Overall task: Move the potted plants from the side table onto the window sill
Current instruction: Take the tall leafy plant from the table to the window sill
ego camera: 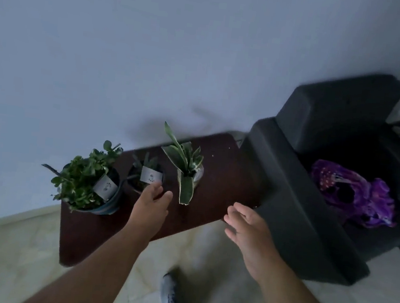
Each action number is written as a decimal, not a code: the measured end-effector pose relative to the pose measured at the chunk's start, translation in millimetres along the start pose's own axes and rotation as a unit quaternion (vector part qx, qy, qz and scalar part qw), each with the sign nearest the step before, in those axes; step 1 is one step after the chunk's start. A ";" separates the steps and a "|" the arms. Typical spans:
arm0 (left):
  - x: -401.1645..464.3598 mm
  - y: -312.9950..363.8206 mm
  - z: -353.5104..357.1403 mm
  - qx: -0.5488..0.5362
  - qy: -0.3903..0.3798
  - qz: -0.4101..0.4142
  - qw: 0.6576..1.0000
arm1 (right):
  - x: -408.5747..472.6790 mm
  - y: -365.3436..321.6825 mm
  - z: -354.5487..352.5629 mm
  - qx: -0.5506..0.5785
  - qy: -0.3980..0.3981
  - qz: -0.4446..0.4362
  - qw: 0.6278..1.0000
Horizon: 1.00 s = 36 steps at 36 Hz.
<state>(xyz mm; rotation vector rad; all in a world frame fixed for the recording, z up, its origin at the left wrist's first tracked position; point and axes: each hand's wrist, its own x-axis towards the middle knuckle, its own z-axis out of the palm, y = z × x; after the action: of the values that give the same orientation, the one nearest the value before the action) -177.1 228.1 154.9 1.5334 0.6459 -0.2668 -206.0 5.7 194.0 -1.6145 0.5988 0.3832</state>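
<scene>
Left arm: bare forearm reaching forward from the lower left, extended up into the middle of the view.
Left hand (150,203): back of the hand up, fingers straight and together, thumb spread to the right, holding nothing.
Right arm: bare forearm entering from the lower right, angled up and to the left.
Right hand (248,224): fingers relaxed, slightly spread and pointing left, holding nothing.
Foot (170,294): one socked foot below, between the forearms.

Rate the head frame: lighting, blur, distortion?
Head view: dim, bluish light; soft shadows on the wall above the plants. Overall soft with motion smear, worst on the sofa edges and right hand. Horizon tilted, wide-angle bend along the table edges. No glare.
</scene>
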 end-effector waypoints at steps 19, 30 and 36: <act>187.6 -71.3 59.6 0.022 0.007 -0.098 0.995 | 235.7 41.8 50.8 -0.025 -0.056 0.104 0.993; 228.2 -74.4 78.7 -0.018 0.000 -0.121 0.992 | 291.3 50.2 73.8 -0.040 -0.105 0.126 0.986; 223.7 -73.2 83.7 -0.017 -0.022 -0.120 0.992 | 289.1 43.3 76.9 -0.061 -0.132 0.106 0.984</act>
<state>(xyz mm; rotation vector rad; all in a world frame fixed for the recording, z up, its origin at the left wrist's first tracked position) -17.8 194.9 -34.7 1.4131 0.7962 -0.4673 9.3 33.7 -16.4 -1.5862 0.5543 0.7918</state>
